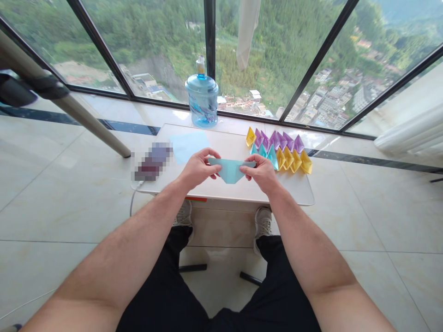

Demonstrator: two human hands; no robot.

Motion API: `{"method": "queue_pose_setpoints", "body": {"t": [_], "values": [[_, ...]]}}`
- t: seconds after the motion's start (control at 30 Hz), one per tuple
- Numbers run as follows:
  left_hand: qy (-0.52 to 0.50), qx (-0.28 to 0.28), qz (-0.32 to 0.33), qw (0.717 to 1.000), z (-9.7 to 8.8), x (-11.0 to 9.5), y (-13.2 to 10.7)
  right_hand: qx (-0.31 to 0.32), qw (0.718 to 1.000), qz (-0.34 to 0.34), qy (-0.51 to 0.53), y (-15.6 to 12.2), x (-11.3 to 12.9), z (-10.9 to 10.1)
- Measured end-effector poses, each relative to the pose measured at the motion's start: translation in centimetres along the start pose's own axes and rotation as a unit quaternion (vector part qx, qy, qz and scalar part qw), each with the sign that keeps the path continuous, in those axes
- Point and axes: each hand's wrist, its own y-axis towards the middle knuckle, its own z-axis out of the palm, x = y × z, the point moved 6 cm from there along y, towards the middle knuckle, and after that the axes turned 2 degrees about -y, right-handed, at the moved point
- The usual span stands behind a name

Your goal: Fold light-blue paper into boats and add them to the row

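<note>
A light teal piece of folded paper, wide along the top and narrowing below, is held up over the low white table. My left hand pinches its left corner between thumb and fingers. At the opposite corner, my right hand grips the paper the same way. Just beyond my right hand stand rows of folded paper boats: purple ones, teal ones and yellow ones. Behind my left hand a pale blue sheet of paper lies flat on the table.
The white table stands before my legs. At its left end lies a blurred-out device with a white cable. A blue water jug is by the window, and a slanting pole rises at the left.
</note>
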Motion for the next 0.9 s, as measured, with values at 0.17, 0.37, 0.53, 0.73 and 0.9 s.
{"method": "queue_pose_setpoints", "body": {"t": [0.17,0.37,0.53,0.73,0.9], "values": [[-0.017,0.046,-0.02,0.999,0.3,0.0,-0.2,0.0,1.0,-0.004,-0.006,0.1,0.1,-0.3],[0.0,0.043,-0.019,0.999,0.2,0.1,-0.3,0.002,1.0,-0.012,-0.009,0.1,0.1,-0.6],[0.156,0.005,0.016,0.988,-0.5,1.3,0.3,0.001,0.998,0.031,-0.051,0.0,-1.3,-0.1],[0.418,0.066,0.071,0.903,1.2,3.5,0.5,0.054,0.965,0.087,-0.242,0.3,-4.4,0.8],[0.469,0.092,0.098,0.873,2.3,4.0,0.6,0.058,0.887,-0.037,-0.456,0.5,-3.6,1.1]]}}
